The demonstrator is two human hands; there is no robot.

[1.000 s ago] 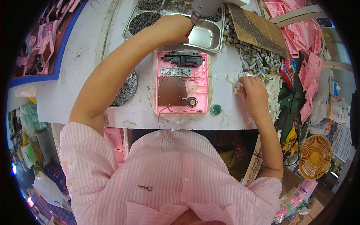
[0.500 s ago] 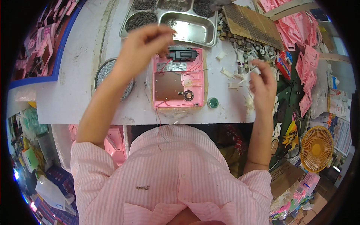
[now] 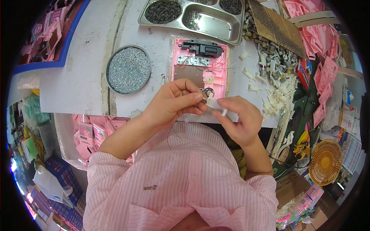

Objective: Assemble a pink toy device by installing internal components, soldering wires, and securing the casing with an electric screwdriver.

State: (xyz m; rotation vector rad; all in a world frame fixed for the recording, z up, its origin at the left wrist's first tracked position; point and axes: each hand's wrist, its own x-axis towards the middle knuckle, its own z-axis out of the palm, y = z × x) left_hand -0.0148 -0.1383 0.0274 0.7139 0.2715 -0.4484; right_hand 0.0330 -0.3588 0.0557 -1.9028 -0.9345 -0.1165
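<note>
In front of the near end of a pink plastic housing (image 3: 222,87), my two hands meet. My left hand (image 3: 175,101) pinches a small metal spring (image 3: 204,99) between thumb and forefinger. Held in the fingers of my right hand (image 3: 243,117) is a white plastic part (image 3: 212,103), its end touching or nearly touching the spring. Inside the housing sit a black mechanism (image 3: 202,49), a perforated metal plate (image 3: 189,61), thin red wires and a brown panel (image 3: 188,74). My hands partly cover the housing's near end and a round black ring (image 3: 209,91).
A round dish of small silvery screws (image 3: 129,69) stands at left. Behind the housing lies a metal compartment tray (image 3: 219,29) with dark springs. White plastic parts (image 3: 279,92) are heaped at right, beside a cardboard piece (image 3: 275,29). Pink casings (image 3: 86,133) fill a bin below the table edge.
My left hand has come from beside the tray down to the housing's near end. My right hand has moved left from the white heap, bringing the white part. The view has shifted.
</note>
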